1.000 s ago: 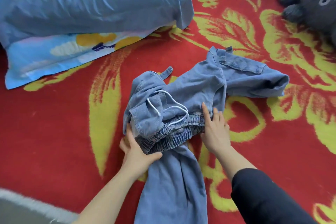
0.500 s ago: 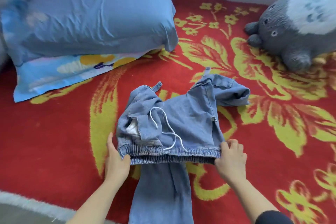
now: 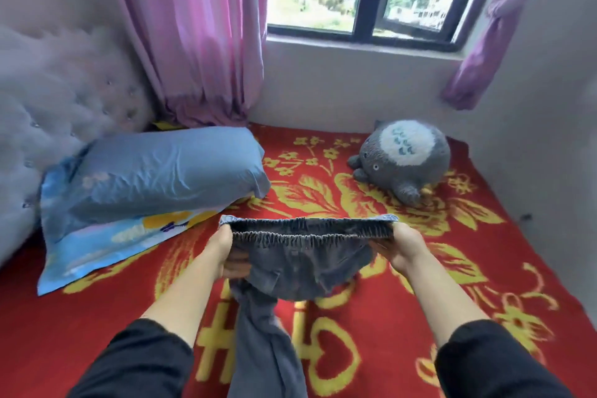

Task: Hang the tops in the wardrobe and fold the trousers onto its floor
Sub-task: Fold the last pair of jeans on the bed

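The blue denim trousers (image 3: 300, 265) hang at lower centre, their legs trailing to the bottom edge over the red flowered bed cover (image 3: 97, 317). The left hand (image 3: 223, 249) and right hand (image 3: 403, 247) each curl tightly round one end of the elastic waistband, stretching it across mid-frame. Beyond lie a blue pillow (image 3: 168, 174) at left and a grey plush toy (image 3: 403, 161) at right.
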